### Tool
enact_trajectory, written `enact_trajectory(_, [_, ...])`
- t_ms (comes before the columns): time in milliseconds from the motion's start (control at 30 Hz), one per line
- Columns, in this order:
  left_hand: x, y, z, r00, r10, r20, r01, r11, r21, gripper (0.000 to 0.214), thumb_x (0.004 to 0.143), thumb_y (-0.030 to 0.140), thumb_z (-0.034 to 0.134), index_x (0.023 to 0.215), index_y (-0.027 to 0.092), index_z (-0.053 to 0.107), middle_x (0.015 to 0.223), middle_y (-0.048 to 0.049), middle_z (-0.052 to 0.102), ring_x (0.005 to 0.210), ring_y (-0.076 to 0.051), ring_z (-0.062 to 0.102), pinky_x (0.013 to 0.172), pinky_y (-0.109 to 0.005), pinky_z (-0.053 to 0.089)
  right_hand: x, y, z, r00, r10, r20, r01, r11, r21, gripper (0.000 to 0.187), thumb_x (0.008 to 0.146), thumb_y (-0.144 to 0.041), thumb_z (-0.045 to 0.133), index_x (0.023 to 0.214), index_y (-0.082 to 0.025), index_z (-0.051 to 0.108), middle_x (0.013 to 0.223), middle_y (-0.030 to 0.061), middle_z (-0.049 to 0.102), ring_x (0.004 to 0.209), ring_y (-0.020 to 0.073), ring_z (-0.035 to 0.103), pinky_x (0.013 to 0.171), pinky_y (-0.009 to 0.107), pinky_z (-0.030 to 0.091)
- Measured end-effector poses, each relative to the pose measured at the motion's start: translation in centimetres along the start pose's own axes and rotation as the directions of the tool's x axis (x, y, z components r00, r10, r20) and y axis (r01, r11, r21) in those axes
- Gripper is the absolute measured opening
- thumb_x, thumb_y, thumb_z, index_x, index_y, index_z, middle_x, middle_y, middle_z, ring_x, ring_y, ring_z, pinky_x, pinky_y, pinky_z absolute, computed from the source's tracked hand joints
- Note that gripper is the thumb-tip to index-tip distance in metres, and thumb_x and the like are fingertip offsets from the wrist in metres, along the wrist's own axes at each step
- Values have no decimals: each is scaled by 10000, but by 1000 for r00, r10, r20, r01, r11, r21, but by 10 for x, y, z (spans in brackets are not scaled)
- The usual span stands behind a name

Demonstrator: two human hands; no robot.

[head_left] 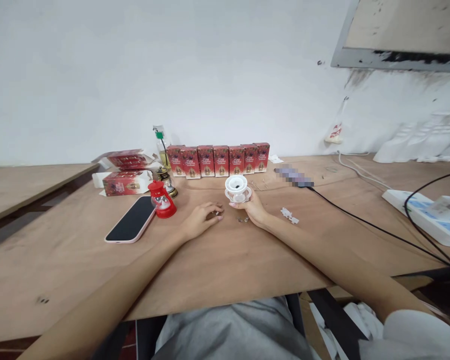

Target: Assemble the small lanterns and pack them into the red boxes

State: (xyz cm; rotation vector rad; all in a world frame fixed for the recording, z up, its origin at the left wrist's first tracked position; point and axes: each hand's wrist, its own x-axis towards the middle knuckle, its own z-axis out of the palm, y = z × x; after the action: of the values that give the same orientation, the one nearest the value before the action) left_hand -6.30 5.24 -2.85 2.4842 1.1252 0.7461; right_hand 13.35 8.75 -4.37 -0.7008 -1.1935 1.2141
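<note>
My right hand (255, 209) is closed around a white plastic lantern part (236, 185), tilted so that its round, recessed face shows with a small dark spot in the middle. My left hand (204, 219) rests low over the table with curved fingers, thumb and forefinger apart. A small shiny bit shows under its fingers, too small to name. Between the hands, several small shiny round pieces (243, 220) lie on the wood. Left of my left hand stands a red toy lantern (162, 201), with a bronze-coloured lantern (166, 181) behind it.
Several red Christmas boxes (214, 161) stand in a row near the wall. Opened boxes (123, 183) and a phone (131, 220) lie at left, near a green-topped bottle (162, 149). White plastic bits (289, 215), a black cable (360, 220) and a power strip (427, 215) lie at right.
</note>
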Motion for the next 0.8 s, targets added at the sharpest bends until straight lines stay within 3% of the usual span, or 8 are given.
enact_trajectory(133, [2, 2, 2, 999, -10, -46, 9, 1000, -4, 189, 860, 355, 546, 885, 192, 638, 1016, -63, 652, 967, -194, 614, 892, -338, 466, -3, -3, 0, 1000, 5, 15, -5, 1000, -22, 559, 402, -199, 834, 851, -225, 502, 853, -32, 637, 836, 149, 587, 860, 317, 455])
enact_trajectory(267, [1, 3, 2, 997, -34, -70, 36, 999, 26, 168, 849, 342, 568, 872, 182, 616, 926, -52, 630, 885, -186, 601, 831, -327, 468, -6, -5, -1, 999, 18, 51, -17, 999, -28, 563, 405, -209, 839, 869, -215, 522, 858, -34, 632, 823, 140, 580, 854, 310, 456])
enact_trajectory(567, [-2, 1, 2, 991, -85, -107, 95, 991, 92, 279, 860, 458, 538, 913, 184, 534, 932, -61, 600, 891, -210, 577, 817, -370, 472, -10, -9, 1, 996, 10, 84, -6, 999, -48, 582, 409, -238, 845, 905, -218, 542, 876, -26, 625, 837, 148, 570, 842, 309, 449])
enact_trajectory(800, [-4, -1, 3, 996, -59, -72, 69, 988, 135, 207, 872, 376, 550, 903, 172, 573, 960, -71, 575, 943, -219, 565, 866, -380, 456, -12, -10, 0, 994, 41, 98, -37, 998, -44, 561, 412, -222, 840, 888, -210, 542, 864, -28, 612, 831, 147, 562, 844, 313, 430])
